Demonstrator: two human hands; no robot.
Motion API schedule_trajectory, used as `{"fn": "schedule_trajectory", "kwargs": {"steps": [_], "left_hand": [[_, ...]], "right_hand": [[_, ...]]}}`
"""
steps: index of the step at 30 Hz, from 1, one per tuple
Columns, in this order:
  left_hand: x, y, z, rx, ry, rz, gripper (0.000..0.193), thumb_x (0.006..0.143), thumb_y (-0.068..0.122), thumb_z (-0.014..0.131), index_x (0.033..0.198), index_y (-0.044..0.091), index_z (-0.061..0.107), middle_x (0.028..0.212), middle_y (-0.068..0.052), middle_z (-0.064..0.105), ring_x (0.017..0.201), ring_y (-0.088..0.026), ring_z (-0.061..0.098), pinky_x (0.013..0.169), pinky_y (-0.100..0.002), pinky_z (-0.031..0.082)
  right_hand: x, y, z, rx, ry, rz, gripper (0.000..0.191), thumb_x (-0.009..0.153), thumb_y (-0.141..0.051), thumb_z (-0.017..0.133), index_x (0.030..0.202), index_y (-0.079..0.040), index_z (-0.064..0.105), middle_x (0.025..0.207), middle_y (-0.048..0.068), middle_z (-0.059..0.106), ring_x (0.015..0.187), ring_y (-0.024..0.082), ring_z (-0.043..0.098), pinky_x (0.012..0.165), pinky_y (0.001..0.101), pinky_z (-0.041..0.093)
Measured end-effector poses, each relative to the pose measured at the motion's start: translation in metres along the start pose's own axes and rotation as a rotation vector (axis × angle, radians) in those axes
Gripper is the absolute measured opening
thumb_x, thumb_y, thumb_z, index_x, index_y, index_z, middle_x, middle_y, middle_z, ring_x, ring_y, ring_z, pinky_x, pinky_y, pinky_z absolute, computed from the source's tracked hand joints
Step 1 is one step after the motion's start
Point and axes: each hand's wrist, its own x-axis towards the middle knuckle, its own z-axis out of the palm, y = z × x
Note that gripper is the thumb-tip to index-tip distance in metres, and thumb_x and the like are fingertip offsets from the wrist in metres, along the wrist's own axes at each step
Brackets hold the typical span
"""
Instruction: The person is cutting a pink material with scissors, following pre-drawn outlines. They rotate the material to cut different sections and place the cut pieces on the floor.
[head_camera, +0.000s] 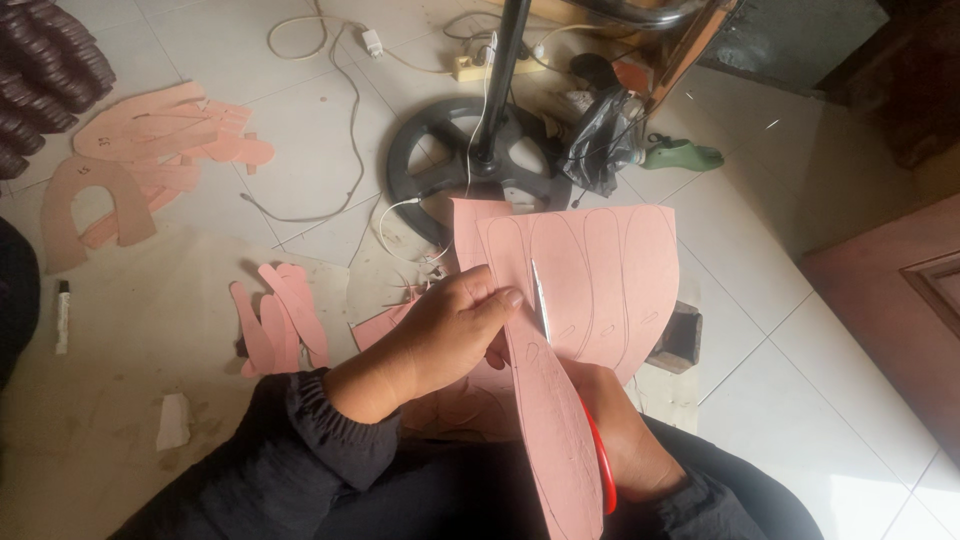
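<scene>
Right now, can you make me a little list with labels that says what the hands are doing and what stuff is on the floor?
Left hand: grips the edge of the pink sheet, thumb on top.
Right hand: mostly hidden under the sheet, holds red-handled scissors.
Scissors: blade pokes up through the sheet along a drawn line.
Pink sheet: marked with long sole-shaped outlines, partly cut.
Cut pieces: small pile on the floor, beside the left hand.
More pink pieces: larger heap, further away.
Marker: lies on the floor, far left.
Fan base: black, round, beyond the sheet.

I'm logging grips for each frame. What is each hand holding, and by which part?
Left hand pinches the pink sheet at its near left edge. Right hand holds red-handled scissors by the handles.
</scene>
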Motion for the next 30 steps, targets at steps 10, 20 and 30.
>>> {"fn": "schedule_trajectory", "kwargs": {"steps": [10, 20, 30], "left_hand": [[0.002, -0.003, -0.001, -0.028, 0.005, -0.018, 0.030, 0.101, 0.029, 0.052, 0.096, 0.001, 0.061, 0.082, -0.004, 0.071, 0.068, -0.012, 0.070, 0.059, -0.027, 0.059], [0.005, -0.003, -0.007, 0.146, 0.226, 0.154, 0.032, 0.102, 0.031, 0.056, 0.094, 0.001, 0.063, 0.077, -0.005, 0.067, 0.068, -0.011, 0.065, 0.060, -0.026, 0.055], [-0.001, 0.008, 0.004, 0.056, 0.080, 0.003, 0.029, 0.097, 0.030, 0.057, 0.094, 0.002, 0.063, 0.081, -0.005, 0.073, 0.067, -0.011, 0.071, 0.056, -0.027, 0.058]], "right_hand": [[0.001, 0.020, 0.005, -0.030, 0.094, 0.100, 0.040, 0.082, -0.021, 0.070, 0.114, 0.004, 0.068, 0.086, 0.008, 0.071, 0.078, 0.011, 0.059, 0.071, 0.0294, 0.054], [0.003, 0.013, 0.001, -0.038, 0.043, 0.165, 0.029, 0.079, -0.019, 0.074, 0.098, 0.003, 0.070, 0.078, 0.004, 0.073, 0.072, 0.009, 0.061, 0.065, 0.0287, 0.055], [0.000, 0.000, -0.002, -0.042, 0.074, -0.141, 0.036, 0.084, -0.020, 0.069, 0.109, 0.006, 0.067, 0.083, 0.008, 0.071, 0.076, 0.011, 0.060, 0.068, 0.0295, 0.053]]}}
